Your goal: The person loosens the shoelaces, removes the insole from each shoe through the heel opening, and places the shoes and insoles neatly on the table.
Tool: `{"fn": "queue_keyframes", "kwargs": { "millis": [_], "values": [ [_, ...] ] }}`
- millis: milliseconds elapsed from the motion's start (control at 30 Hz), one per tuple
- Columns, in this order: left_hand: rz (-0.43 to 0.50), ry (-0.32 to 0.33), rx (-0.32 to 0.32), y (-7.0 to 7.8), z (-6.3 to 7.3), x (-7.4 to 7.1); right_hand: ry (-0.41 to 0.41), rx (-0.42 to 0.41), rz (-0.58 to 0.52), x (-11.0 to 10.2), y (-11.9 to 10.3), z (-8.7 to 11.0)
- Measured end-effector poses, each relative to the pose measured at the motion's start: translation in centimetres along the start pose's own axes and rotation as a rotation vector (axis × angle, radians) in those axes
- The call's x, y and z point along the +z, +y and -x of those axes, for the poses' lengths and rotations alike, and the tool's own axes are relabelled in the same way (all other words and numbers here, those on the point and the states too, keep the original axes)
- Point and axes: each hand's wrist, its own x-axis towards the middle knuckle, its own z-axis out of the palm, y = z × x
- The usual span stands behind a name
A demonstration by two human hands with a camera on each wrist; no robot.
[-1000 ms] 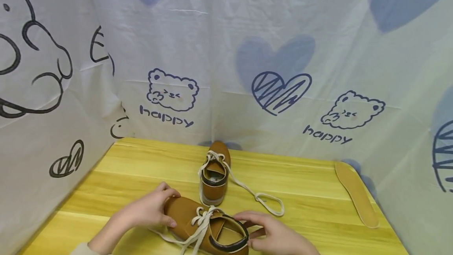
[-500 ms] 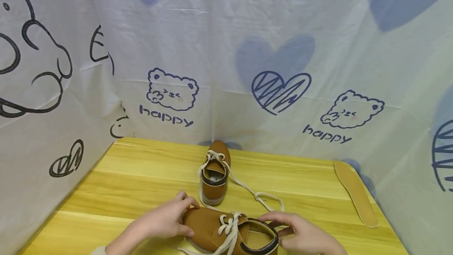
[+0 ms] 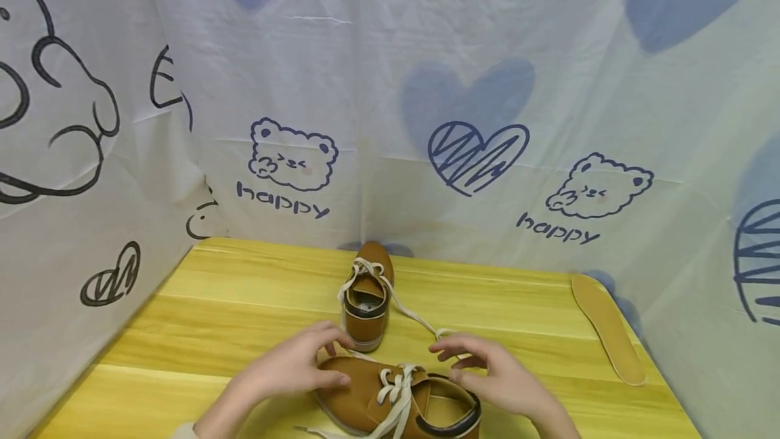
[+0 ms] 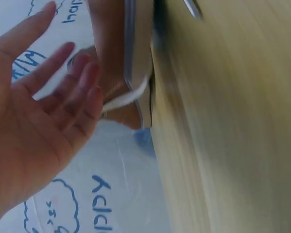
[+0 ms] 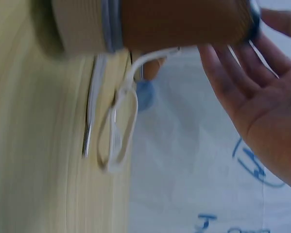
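Note:
A brown lace-up shoe with a dark collar and pale laces lies crosswise at the table's near edge, toe to the left. Beside its toe is my left hand, fingers spread and loosely bent. In the left wrist view, that palm appears apart from the brown shoe side. My right hand hovers by the heel end with bent, loose fingers. The right wrist view shows its fingers next to the heel; whether they touch it, I cannot tell. Both hands hold nothing.
A second brown shoe stands behind, toe away from me. Its lace ends in a knotted loop, partly hidden by my right hand in the head view. A tan insole lies at the right on the yellow wooden table. Printed cloth hangs behind.
The near shoe has moved right and slightly toward me with both hands, then stopped. My right hand has since let go of the heel and lifted; my left fingers have loosened from the toe.

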Motion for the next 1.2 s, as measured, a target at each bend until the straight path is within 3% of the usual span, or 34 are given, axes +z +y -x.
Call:
{"fn": "queue_keyframes", "kwargs": {
  "millis": [100, 200, 333, 633, 1033, 1200],
  "values": [
    [0.045, 0.008, 0.082, 0.4, -0.8, 0.6, 0.05, -0.03, 0.021, 1.1, 0.1, -1.4],
    [0.093, -0.02, 0.161, 0.6, -1.6, 1.3, 0.042, -0.04, 0.059, 1.8, 0.1, -2.5],
    [0.097, -0.06, 0.216, 0.7, -2.4, 2.0, 0.029, -0.033, 0.14, 2.4, 0.1, -3.2],
    [0.137, -0.119, 0.226, 0.7, -3.1, 2.5, 0.018, -0.09, 0.206, 2.7, 0.5, -3.8],
    [0.133, -0.12, 0.233, 0.5, -3.3, 2.7, -0.015, -0.032, 0.209, 3.0, 0.5, -4.0],
    [0.12, -0.116, 0.225, 0.7, -3.2, 2.7, -0.013, -0.046, 0.19, 2.9, 0.4, -4.1]
  ]
}}
